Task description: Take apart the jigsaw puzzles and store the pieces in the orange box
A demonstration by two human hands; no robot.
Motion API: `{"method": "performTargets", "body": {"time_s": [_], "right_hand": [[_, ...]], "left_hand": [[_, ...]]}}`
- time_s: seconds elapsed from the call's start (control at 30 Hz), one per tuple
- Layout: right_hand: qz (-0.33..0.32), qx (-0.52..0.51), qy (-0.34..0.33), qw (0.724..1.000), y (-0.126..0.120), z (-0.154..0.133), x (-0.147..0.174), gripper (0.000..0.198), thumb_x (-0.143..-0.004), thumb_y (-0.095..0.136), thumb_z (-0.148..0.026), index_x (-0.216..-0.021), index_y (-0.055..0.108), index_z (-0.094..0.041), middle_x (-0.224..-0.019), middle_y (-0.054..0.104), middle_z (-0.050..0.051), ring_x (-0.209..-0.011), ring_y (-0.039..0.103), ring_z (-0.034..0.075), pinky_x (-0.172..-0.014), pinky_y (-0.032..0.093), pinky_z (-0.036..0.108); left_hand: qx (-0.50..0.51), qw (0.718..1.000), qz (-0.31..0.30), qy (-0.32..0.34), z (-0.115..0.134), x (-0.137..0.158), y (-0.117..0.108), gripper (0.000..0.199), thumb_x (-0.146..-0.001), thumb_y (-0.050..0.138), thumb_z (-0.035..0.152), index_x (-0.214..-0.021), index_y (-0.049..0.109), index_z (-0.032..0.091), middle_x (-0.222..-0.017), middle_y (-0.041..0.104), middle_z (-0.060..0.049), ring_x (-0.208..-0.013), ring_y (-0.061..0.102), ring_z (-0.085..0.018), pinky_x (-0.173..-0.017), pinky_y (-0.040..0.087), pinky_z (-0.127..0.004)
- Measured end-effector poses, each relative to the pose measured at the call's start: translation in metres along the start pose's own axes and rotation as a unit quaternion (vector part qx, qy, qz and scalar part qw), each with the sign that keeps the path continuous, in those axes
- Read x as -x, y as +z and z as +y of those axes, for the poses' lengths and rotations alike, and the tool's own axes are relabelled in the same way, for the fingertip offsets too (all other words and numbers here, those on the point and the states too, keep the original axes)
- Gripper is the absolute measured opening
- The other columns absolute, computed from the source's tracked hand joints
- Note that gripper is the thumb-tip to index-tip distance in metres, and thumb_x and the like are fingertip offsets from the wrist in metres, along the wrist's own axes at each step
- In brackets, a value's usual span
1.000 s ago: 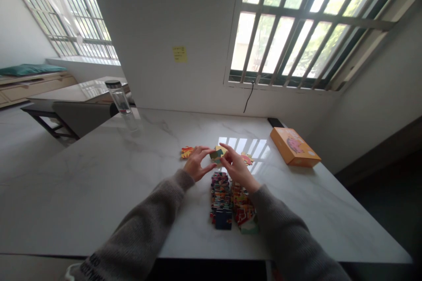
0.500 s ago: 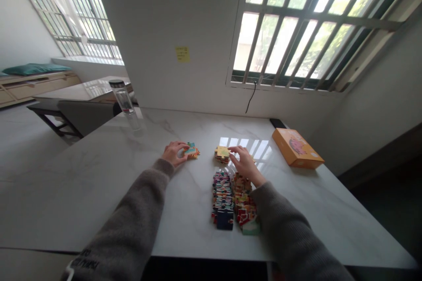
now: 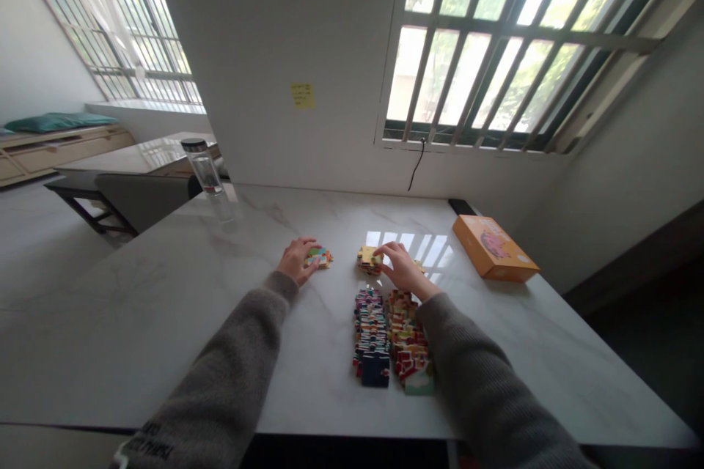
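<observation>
My left hand (image 3: 298,261) curves round the left side of a small pile of jigsaw puzzle pieces (image 3: 324,258), thumb on the near edge and fingers on the far edge. To its right is a second stack of pieces with a yellow one (image 3: 367,255) on top. Thumb and forefinger of my right hand (image 3: 403,268) pinch that yellow piece at its right edge. Below the hands lie two long overlapping rows of pieces: a dark, striped row (image 3: 372,333) and a red-brown row (image 3: 408,344), partly covered by my right sleeve.
An orange box (image 3: 495,249) lies at the right on the marble-patterned table (image 3: 165,322), with a black object (image 3: 460,207) behind it. A clear bottle (image 3: 203,167) stands at the far left edge. A few yellowish pieces show behind my right hand.
My left hand has shifted slightly right, its fingers further round the pile, whose top looks different. My right finger and thumb have moved left and closed onto the yellow piece.
</observation>
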State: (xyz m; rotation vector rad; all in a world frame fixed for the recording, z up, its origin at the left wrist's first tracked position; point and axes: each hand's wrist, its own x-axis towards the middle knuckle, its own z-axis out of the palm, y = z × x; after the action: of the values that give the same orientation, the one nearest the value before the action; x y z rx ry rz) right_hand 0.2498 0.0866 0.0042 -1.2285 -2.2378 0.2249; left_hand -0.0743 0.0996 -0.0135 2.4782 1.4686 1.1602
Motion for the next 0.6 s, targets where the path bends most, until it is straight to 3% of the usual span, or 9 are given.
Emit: {"method": "performTargets", "body": {"time_s": [0.07,0.23,0.37,0.5,0.6], "right_hand": [[0.012,0.001,0.012,1.000,-0.001,-0.001,0.000,0.025,-0.083,0.063,-0.017,-0.107,0.061,-0.022,-0.107,0.058,0.009,-0.105,0.050,0.025,-0.095,0.043,0.043],[-0.004,-0.022,-0.010,1.000,-0.008,-0.006,0.000,0.015,-0.083,0.063,-0.018,-0.098,0.061,-0.022,-0.126,0.053,0.010,-0.120,0.044,0.027,-0.102,0.038,0.046],[-0.036,-0.039,-0.009,0.999,-0.009,-0.006,-0.001,0.012,-0.083,0.063,-0.017,-0.094,0.059,-0.021,-0.108,0.059,0.007,-0.106,0.050,0.024,-0.097,0.041,0.042],[-0.019,-0.041,-0.013,0.999,-0.013,-0.010,-0.001,0.016,-0.082,0.066,-0.018,-0.096,0.058,-0.021,-0.108,0.057,0.007,-0.104,0.050,0.023,-0.096,0.042,0.042],[0.008,-0.046,-0.039,0.998,-0.019,-0.020,0.000,0.019,-0.082,0.065,-0.017,-0.098,0.056,-0.021,-0.115,0.057,0.008,-0.108,0.049,0.025,-0.098,0.042,0.044]], "left_hand": [[0.005,1.000,0.003,0.022,0.016,-0.002,0.001,0.026,-0.084,0.056,0.026,-0.108,0.065,0.021,-0.118,0.061,-0.009,-0.109,0.057,-0.025,-0.100,0.043,-0.044],[0.016,0.998,-0.024,0.064,0.044,0.000,0.011,0.022,-0.085,0.055,0.022,-0.104,0.065,0.022,-0.115,0.063,-0.008,-0.106,0.058,-0.024,-0.096,0.043,-0.042],[0.041,0.995,-0.044,0.077,0.052,0.002,0.017,0.022,-0.084,0.055,0.021,-0.103,0.066,0.022,-0.112,0.063,-0.007,-0.106,0.059,-0.023,-0.097,0.043,-0.042],[0.103,0.992,-0.036,0.060,0.060,0.002,0.016,0.021,-0.084,0.055,0.021,-0.102,0.065,0.021,-0.108,0.064,-0.007,-0.105,0.060,-0.023,-0.097,0.045,-0.042],[0.199,0.979,-0.033,-0.010,0.068,0.000,0.016,0.027,-0.086,0.056,0.027,-0.111,0.061,0.021,-0.105,0.067,-0.008,-0.098,0.064,-0.022,-0.091,0.049,-0.040]]}}
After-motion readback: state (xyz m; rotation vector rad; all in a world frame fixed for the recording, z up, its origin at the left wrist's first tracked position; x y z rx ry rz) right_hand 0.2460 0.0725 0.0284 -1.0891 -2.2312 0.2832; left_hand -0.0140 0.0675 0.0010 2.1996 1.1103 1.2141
